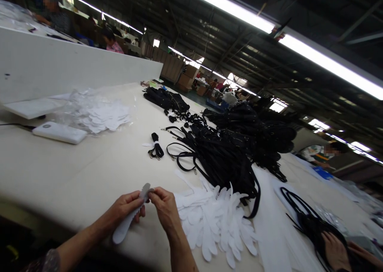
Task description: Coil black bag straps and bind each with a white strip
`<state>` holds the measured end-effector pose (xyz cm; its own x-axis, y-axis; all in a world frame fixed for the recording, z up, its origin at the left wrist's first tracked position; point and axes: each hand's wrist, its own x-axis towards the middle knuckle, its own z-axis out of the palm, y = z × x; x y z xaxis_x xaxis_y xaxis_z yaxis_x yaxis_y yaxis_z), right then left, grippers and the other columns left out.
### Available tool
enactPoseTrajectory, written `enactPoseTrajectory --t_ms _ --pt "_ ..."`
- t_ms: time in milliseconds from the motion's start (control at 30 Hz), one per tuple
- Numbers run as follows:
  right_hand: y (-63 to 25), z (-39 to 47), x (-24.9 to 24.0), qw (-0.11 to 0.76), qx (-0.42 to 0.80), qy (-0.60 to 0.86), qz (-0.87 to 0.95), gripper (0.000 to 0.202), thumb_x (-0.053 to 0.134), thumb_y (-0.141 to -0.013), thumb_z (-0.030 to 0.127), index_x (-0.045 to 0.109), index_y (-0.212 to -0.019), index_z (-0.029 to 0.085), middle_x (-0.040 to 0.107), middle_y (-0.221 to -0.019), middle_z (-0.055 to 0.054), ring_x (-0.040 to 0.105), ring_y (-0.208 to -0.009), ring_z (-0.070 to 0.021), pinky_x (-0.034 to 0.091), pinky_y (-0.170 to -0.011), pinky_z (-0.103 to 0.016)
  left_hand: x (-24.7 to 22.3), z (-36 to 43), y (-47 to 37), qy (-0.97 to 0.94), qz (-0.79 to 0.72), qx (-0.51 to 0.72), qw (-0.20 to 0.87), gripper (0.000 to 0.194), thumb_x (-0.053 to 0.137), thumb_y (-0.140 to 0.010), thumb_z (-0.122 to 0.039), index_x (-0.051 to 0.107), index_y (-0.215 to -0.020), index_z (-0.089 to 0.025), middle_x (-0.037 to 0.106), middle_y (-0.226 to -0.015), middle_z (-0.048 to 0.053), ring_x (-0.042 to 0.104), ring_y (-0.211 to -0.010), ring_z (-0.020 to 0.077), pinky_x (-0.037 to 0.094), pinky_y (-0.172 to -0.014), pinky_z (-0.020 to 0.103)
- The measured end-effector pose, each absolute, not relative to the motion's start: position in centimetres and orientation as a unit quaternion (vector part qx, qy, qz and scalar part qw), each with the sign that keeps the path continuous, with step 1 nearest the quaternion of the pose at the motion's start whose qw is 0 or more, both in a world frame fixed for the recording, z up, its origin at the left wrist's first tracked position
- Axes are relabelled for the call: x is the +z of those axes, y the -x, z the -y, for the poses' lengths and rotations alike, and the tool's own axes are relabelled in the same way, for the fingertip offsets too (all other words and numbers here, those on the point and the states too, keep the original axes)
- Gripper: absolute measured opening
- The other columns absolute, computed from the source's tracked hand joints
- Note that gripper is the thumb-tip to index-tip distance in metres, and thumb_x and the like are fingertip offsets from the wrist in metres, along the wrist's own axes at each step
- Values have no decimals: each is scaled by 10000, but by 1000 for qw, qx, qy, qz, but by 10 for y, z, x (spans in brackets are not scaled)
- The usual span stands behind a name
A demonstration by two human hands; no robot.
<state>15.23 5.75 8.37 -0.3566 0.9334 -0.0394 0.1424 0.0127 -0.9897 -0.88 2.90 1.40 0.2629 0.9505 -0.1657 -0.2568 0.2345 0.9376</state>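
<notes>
Near the table's front edge, my left hand [131, 204] grips a long white strip [122, 229] with rounded ends, fingers closed around its middle. My right hand [163, 200] pinches at the strip's upper end, close beside the left fingertips. A pile of similar white strips [217, 220] fans out just right of my right hand. Beyond the hands lies a small bundle of black strap [155, 146] tied with a white band, its metal clips showing. To its right spreads a big heap of black straps [221, 156].
White pieces in clear plastic [104, 114] and a white power bank [60, 132] lie at the left, before a white partition [74, 60]. Black bags [254, 124] are heaped behind the straps. At the lower right, another person's hands [335, 248] touch a black bag.
</notes>
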Motion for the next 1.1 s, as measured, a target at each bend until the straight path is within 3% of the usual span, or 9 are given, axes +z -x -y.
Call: enactPoseTrajectory --t_ms 333,600,800,1100 --pt "-155 -60 69 425 503 526 537 239 730 -712 341 609 -594 173 523 -559 65 439 -571 -105 353 -572 -237 15 -25 7 -401 -405 450 687 395 725 -784 -541 659 -989 -210 695 -712 6 624 -596 169 490 -571 250" --pt "-154 -56 65 412 460 555 557 310 731 -726 361 543 -556 183 451 -548 73 398 -573 -102 321 -562 -240 13 -24 5 -409 -426 444 674 341 713 -817 -497 672 -951 -186 666 -687 -10 584 -589 145 449 -555 238" --pt "-156 -52 72 402 523 491 568 230 650 -812 342 646 -657 171 527 -600 51 459 -623 -118 357 -609 -246 15 -26 7 -377 -416 468 683 321 725 -814 -459 684 -996 -197 680 -717 -11 620 -649 166 503 -618 266" --pt "-153 -54 67 429 499 530 535 217 722 -720 308 624 -583 172 545 -555 60 460 -587 -111 368 -592 -241 12 -26 7 -393 -413 468 676 313 727 -810 -470 669 -936 -189 674 -700 -27 612 -607 155 482 -577 247"
